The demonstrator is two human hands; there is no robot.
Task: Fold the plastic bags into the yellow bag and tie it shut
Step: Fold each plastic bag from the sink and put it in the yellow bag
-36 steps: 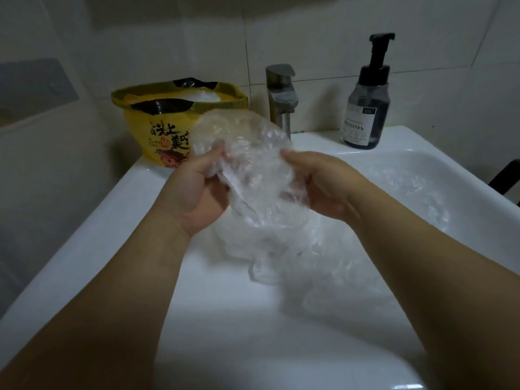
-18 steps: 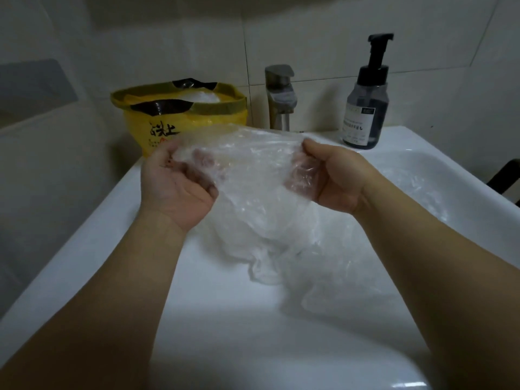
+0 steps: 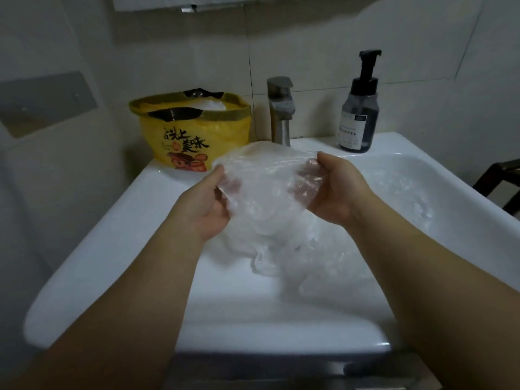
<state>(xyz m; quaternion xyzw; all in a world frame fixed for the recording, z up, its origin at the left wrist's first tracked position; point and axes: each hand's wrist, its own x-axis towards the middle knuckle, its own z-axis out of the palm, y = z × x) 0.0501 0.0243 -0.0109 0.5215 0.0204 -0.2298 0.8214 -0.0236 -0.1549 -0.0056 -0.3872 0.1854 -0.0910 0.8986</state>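
A clear plastic bag (image 3: 267,178) is stretched between both hands over the white sink (image 3: 118,229). My left hand (image 3: 205,204) grips its left edge, and my right hand (image 3: 334,190) grips its right edge with fingers showing through the film. More clear bags (image 3: 306,266) lie heaped in the basin below. The yellow bag (image 3: 194,133) stands open on the sink's back left corner, with pale plastic inside and black handles at its rim.
A steel faucet (image 3: 280,111) rises behind the held bag. A dark soap pump bottle (image 3: 358,114) stands at the back right of the sink. Tiled walls close in left and behind. A dark chair part (image 3: 503,178) shows at the right edge.
The hands have drawn apart and spread the crumpled bag out flat between them. The view has tilted up, showing more wall.
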